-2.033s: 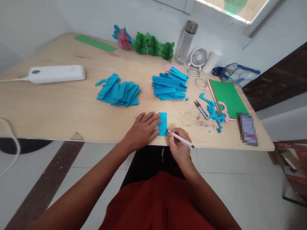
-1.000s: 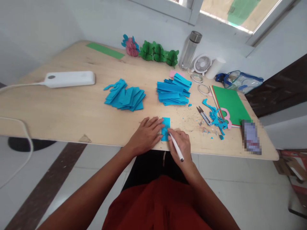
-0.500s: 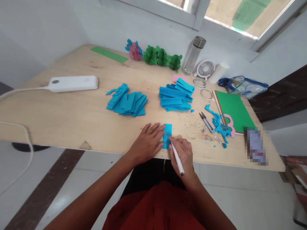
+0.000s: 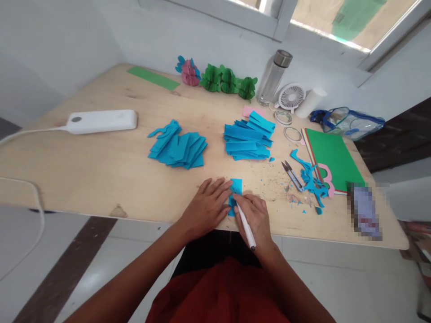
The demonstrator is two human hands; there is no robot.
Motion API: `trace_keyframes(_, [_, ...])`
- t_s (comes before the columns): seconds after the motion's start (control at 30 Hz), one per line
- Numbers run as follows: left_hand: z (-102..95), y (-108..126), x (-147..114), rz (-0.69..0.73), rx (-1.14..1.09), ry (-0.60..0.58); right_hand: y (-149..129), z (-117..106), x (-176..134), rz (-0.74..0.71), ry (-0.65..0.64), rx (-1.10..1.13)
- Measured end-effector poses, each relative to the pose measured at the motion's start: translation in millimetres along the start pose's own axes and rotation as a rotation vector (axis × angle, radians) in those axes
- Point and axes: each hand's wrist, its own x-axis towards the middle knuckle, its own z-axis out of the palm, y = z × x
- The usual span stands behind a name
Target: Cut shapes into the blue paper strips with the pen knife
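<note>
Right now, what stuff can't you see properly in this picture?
All in the head view:
- The white pen's writing end: hidden by the right hand.
- Part of the blue paper slip: covered by the right hand and the fingertips of the left hand. Any drawing there can't be made out.
- The phone's screen: blurred by pixel blocks.
- The white cable's far end: cut off by the left edge.

R hand [image 4: 254, 220] has been moved left, onto the blue paper [image 4: 237, 185], vs. 2 s ago; more of it's covered, gap to L hand [image 4: 206, 208] narrowed. Pen [image 4: 247, 229] has been swung round: tip brought in from paper's R edge, back end turned twd red shirt [image 4: 218, 291]. More window [image 4: 358, 22] is shown.
</note>
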Motion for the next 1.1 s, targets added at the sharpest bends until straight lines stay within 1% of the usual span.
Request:
trace_keyframes(0.13, [-5.7, -3, 4, -0.004, -0.018, -0.026, 1, 1, -1, -0.010, 0.007, 0.001])
trace_keyframes(0.23, [-11.0, -7, 8, 0.028, -0.054, -0.042, 2, 1, -1, -0.017, 0.002, 0.009])
trace_keyframes(0.33, [-14.0, -14, 11, 0.056, -0.084, -0.033, 2, 1, -1, -0.013, -0.001, 0.019])
trace_keyframes(0.53, [-11.3, -25, 8, 0.091, -0.093, -0.064, 3, 1, -1, -0.025, -0.011, 0.019])
trace_keyframes(0.77, [-7.7, -31, 5, 0.100, -0.120, -0.061, 4, 2, -2, -0.013, -0.035, 0.019])
trace_keyframes(0.93, [-7.3, -43, 6, 0.186, -0.119, -0.094, 3, 1, -2, -0.015, -0.032, 0.014])
trace_keyframes(1.1, [-12.2, -51, 7, 0.268, -0.113, -0.138, 3, 1, -1, -0.012, -0.035, 0.012])
